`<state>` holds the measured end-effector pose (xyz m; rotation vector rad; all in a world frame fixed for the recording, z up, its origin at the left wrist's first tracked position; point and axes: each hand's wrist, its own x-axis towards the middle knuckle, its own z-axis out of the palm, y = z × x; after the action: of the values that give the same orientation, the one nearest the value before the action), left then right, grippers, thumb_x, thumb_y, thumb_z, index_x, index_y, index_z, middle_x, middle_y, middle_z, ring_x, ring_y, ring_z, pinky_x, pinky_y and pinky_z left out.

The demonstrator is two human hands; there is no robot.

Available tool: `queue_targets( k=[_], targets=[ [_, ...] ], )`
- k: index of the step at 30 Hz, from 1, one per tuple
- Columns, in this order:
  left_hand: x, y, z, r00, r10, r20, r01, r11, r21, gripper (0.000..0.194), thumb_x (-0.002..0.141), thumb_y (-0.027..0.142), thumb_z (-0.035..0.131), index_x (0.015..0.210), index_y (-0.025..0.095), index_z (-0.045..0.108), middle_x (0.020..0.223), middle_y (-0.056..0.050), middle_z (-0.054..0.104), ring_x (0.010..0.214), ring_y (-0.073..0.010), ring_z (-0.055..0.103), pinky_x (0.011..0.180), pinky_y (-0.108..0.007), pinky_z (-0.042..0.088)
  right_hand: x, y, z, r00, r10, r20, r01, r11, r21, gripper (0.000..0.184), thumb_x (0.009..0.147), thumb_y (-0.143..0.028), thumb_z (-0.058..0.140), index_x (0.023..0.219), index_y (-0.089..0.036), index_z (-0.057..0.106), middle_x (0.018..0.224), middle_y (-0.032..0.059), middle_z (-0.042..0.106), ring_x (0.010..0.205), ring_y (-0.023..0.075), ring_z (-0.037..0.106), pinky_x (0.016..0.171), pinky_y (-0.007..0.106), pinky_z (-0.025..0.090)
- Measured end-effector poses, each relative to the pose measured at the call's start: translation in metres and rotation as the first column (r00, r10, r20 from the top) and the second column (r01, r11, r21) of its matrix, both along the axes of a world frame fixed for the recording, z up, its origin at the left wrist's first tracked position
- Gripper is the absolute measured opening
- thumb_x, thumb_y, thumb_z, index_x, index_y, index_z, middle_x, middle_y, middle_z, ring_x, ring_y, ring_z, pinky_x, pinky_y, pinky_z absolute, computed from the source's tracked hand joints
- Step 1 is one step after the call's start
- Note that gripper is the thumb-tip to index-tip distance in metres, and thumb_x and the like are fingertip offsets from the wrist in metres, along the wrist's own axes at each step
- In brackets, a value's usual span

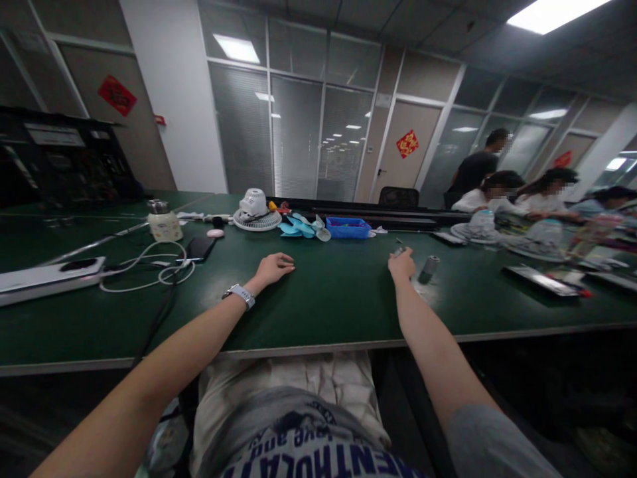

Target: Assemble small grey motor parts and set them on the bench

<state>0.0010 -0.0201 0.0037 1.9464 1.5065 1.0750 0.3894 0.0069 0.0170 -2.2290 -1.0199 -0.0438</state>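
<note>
The right hand (402,266) is clamped on a small grey piece (399,251), nearer and right of the blue basket (347,232).
The left hand (272,268) is loosely open, left of this basket; a grey cylinder (428,268) is at its near right.

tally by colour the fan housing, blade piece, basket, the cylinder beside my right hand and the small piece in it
Blue: 2 (blade piece, basket)
White: 1 (fan housing)
Grey: 2 (cylinder, small piece held in the right hand)
Total: 5
</note>
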Motion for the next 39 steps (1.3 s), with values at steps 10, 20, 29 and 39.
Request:
queue_targets(
  k=[10, 20, 29, 39],
  targets=[
    [0.001, -0.001, 0.003, 0.991, 0.132, 0.002, -0.132, 0.99, 0.043, 0.031, 0.08, 0.052, 0.061, 0.091, 0.024, 0.069, 0.088, -0.005, 0.077, 0.091, -0.0266, 0.071, 0.081, -0.034, 0.051, -0.016, 0.0, 0.002, 0.995, 0.012, 0.1, -0.014, 1.0, 0.02, 0.066, 0.084, -0.019, 0.06, 0.141, -0.009, 0.031, 0.131, 0.0235, 0.053, 0.124, 0.0302, 0.05, 0.101, 0.044, 0.039],
    [-0.001, 0.003, 0.003, 0.965, 0.261, 0.037, -0.262, 0.964, 0.042, 0.033, 0.09, 0.049, 0.047, 0.094, 0.021, 0.065, 0.088, -0.008, 0.077, 0.088, -0.0244, 0.07, 0.078, -0.031, 0.048, -0.157, -0.03, 0.007, 0.29, 0.824, 0.487, -0.925, 0.372, -0.076, 0.054, 0.09, -0.036, 0.058, 0.141, -0.024, 0.046, 0.149, 0.0114, 0.042, 0.136, 0.0254, 0.039, 0.11, 0.046, 0.031],
    [0.001, 0.005, 0.001, 0.962, 0.271, 0.016, -0.272, 0.959, 0.083, 0.029, 0.089, 0.044, 0.047, 0.09, 0.022, 0.065, 0.084, -0.006, 0.077, 0.085, -0.0232, 0.07, 0.075, -0.03, 0.048, -0.201, -0.032, -0.02, 0.008, 0.942, 0.337, -0.985, 0.065, -0.16, 0.032, 0.096, -0.023, 0.049, 0.123, -0.025, 0.065, 0.13, 0.0048, 0.063, 0.124, 0.0182, 0.054, 0.107, 0.04, 0.04],
    [0.0, 0.003, 0.003, 0.956, 0.294, 0.025, -0.295, 0.954, 0.057, 0.029, 0.088, 0.043, 0.047, 0.092, 0.021, 0.065, 0.088, -0.009, 0.076, 0.085, -0.0249, 0.069, 0.077, -0.033, 0.048, -0.21, -0.028, -0.015, -0.032, 0.922, 0.385, -0.981, 0.044, -0.187, 0.032, 0.096, -0.022, 0.051, 0.125, -0.023, 0.064, 0.131, 0.0055, 0.062, 0.126, 0.0184, 0.053, 0.106, 0.037, 0.04]
  ],
)
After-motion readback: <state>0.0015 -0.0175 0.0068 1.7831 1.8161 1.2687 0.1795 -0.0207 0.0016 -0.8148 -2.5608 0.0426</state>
